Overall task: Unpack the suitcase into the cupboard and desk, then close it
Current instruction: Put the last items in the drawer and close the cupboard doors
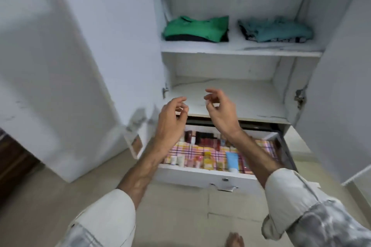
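Both hands were raised and holding nothing in front of the open white cupboard (226,50).

The left hand (170,118) and the right hand (220,110) hovered close to each other, apart, above the pulled-out drawer (200,176); their fingers were loosely curled and gripped nothing. The drawer held small bottles, boxes and a blue tube (232,161), lying on a pink and yellow checked lining. On the upper shelf lay a folded green garment (196,28) at the left, on top of something dark, and a folded teal garment (277,30) at the right, a little apart from it. The shelf just under it, behind the hands, was bare white. Both cupboard doors stood open. The suitcase was not in view. A bare foot (234,239) showed at the bottom edge, on the light floor.
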